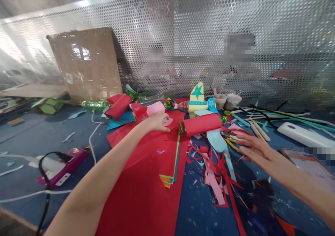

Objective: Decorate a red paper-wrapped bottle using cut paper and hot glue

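Observation:
My left hand (157,122) is over the stack of red paper (146,145), thumb and fingers curved and apart. A small pale pink paper piece (169,121) shows at its fingertips; whether they touch it I cannot tell. Just behind that hand lies a bottle wrapped in pink and red paper (154,109). My right hand (258,149) is open, fingers stretched towards a yellow-and-red-handled tool (231,143), perhaps pliers or scissors. Left of the tool, a green bottle wrapped in red paper (201,125) rests on its side, with light blue paper (217,140) below.
Red and pink paper scraps (214,175) litter the blue table. A yellow paper shape with a teal star (197,96) stands at the back by the perforated metal screen (183,37). A purple power strip (69,166) with cables lies left; a phone (309,166) lies right.

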The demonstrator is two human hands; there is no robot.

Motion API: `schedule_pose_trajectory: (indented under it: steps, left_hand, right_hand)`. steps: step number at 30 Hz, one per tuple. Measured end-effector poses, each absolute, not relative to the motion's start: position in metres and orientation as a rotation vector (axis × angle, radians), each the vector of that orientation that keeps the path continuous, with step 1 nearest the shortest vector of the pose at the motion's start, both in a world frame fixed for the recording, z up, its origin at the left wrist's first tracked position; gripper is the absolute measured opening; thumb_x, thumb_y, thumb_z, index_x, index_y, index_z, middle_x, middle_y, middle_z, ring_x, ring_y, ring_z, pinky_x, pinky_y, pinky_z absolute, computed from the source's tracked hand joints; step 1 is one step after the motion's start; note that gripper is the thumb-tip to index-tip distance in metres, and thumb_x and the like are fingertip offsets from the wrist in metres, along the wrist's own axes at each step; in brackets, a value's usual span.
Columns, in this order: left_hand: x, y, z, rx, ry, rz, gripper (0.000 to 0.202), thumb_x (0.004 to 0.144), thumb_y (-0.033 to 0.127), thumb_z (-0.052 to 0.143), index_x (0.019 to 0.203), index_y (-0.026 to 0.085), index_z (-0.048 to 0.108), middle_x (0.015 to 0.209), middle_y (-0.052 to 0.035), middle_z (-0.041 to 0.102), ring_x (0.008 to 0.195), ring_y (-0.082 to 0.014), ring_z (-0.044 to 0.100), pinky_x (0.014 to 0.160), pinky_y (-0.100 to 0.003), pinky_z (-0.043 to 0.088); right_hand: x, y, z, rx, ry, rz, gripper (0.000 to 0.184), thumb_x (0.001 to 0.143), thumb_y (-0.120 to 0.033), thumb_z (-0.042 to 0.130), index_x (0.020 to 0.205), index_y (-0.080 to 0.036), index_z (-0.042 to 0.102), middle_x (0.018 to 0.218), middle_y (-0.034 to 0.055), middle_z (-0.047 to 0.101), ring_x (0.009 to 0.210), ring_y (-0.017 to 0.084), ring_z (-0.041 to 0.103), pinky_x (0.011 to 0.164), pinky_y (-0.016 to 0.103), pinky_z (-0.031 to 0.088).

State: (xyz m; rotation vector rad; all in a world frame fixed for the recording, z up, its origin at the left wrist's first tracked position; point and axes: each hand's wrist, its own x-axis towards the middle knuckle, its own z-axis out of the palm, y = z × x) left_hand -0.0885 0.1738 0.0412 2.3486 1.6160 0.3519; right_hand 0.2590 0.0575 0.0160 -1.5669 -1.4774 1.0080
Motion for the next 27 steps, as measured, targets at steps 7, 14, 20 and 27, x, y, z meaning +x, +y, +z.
schedule_pose_trajectory:
  steps: [7,14,20,27]
  left_hand:
    - [-0.083,0.175,0.04,2.336,1.736,0.507,0.021,0.082,0.034,0.049,0.078,0.017,0.061,0.081,-0.0075,0.064,0.077,-0.0205,0.058,0.071,-0.032,0.043]
    - [-0.08,0.17,0.049,2.322,1.76,0.496,0.03,0.087,0.032,0.037,0.077,0.016,0.06,0.076,-0.0085,0.064,0.072,-0.0204,0.056,0.063,-0.031,0.038]
    - [-0.079,0.161,0.055,2.337,1.464,0.152,0.016,0.064,0.036,0.066,0.066,0.021,0.062,0.067,0.0005,0.065,0.063,-0.0164,0.057,0.057,-0.024,0.039]
    - [-0.073,0.152,0.058,2.335,1.308,-0.067,0.008,0.057,0.019,0.066,0.061,0.022,0.059,0.063,0.0031,0.062,0.062,-0.0153,0.057,0.056,-0.023,0.04]
  right_hand:
    - [0.259,0.056,0.018,-1.58,-1.421,1.027,0.058,0.059,-0.059,0.068,0.107,-0.029,0.056,0.12,0.0137,0.062,0.107,0.037,0.062,0.08,0.044,0.057]
    - [0.26,0.057,0.017,-1.58,-1.456,1.045,0.058,0.059,-0.06,0.068,0.107,-0.029,0.056,0.12,0.0136,0.062,0.114,0.037,0.058,0.08,0.043,0.057]
    - [0.264,0.058,0.008,-1.574,-1.49,1.052,0.058,0.064,-0.061,0.065,0.112,-0.03,0.056,0.119,0.0116,0.062,0.106,0.033,0.062,0.084,0.043,0.056]
    - [0.265,0.059,0.008,-1.571,-1.488,1.07,0.053,0.066,-0.06,0.064,0.109,-0.029,0.056,0.126,0.0119,0.059,0.105,0.033,0.063,0.084,0.043,0.056]
